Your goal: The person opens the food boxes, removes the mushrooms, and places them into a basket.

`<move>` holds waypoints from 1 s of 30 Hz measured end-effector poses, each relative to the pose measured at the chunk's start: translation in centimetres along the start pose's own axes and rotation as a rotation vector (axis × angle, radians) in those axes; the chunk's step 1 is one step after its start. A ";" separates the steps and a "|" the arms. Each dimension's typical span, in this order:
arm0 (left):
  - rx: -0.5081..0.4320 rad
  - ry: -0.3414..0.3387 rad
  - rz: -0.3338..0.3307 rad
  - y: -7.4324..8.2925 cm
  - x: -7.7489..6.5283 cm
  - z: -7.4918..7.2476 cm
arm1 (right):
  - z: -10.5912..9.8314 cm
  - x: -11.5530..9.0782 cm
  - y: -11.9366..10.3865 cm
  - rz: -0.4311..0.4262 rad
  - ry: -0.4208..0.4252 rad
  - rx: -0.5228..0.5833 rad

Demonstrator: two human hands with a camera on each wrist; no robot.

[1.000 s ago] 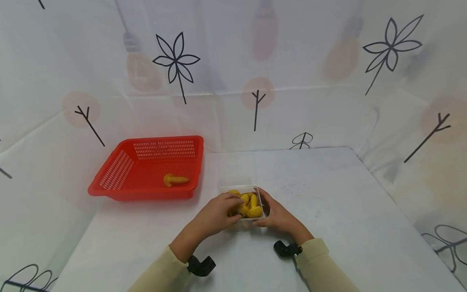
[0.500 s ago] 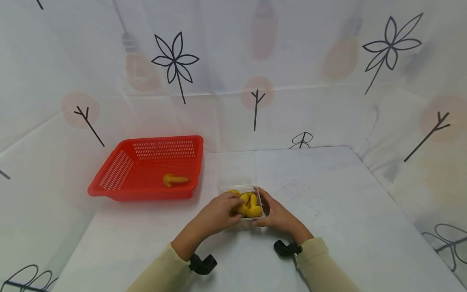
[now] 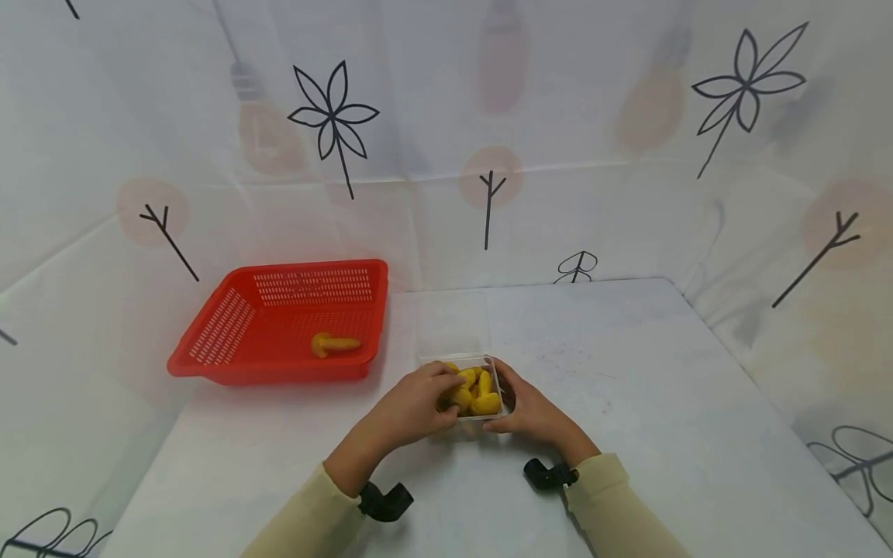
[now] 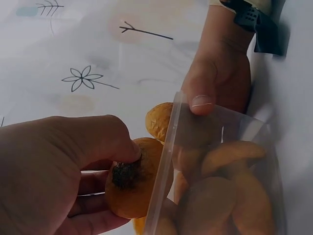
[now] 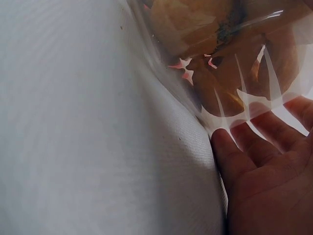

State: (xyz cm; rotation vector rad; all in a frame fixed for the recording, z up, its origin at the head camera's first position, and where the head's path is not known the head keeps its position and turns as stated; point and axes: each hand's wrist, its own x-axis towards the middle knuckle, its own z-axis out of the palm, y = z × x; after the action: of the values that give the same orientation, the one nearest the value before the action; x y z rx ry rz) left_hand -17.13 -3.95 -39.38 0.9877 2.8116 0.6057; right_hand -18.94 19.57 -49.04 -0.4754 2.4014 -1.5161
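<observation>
White table (image 3: 628,372): lies under both hands; bears the basket and box.

Red plastic basket (image 3: 279,377): beyond the left hand and to its left, apart from it. Probably light and semi-stiff; best taken by the rim.

Transparent box (image 4: 171,134): between the hands, with what seems its raised lid (image 3: 453,322) on the far side. Thin-walled, judged light, slick and liable to flex if squeezed; hold it low, on opposite walls.

Right hand (image 3: 529,409): clamped on the box's right side, thumb on the near wall, fingers spread against the outside.

Left hand (image 3: 421,401): at the box's left, pinching a dark-patched mushroom (image 4: 142,198) between thumb and fingers at the open top.

Yellow mushrooms (image 3: 486,404): heaped in the box, just left of the right hand. Judged light; whether soft or firm cannot be told. Smooth, rounded caps could slip; grip across the cap or round the stem, with modest pressure.

Single mushroom (image 3: 337,344): on its side in the basket, beyond the left hand.

Markings: no brand, label or legible writing found on basket or box; the backdrop (image 3: 418,225) carries printed plant and bulb motifs only.
</observation>
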 end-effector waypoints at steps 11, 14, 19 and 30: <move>-0.042 0.021 0.013 -0.2 -0.4 -0.6 | 0.0 0.0 0.1 0.003 -0.002 0.007; -0.040 0.031 0.014 -0.2 -0.6 -0.7 | 0.0 0.0 0.1 -0.002 -0.002 0.011; -0.037 0.057 0.012 -0.2 -0.9 -1.2 | 0.0 0.1 0.2 -0.007 -0.004 0.011; -0.038 0.130 0.012 -0.6 -1.7 -2.5 | 0.0 0.1 0.0 -0.003 -0.003 0.007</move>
State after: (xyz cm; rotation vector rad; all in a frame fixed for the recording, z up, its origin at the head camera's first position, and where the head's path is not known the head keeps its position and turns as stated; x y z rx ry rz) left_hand -16.73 -6.23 -37.42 0.9931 2.8953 0.7478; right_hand -19.06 19.51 -49.09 -0.4803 2.3935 -1.5231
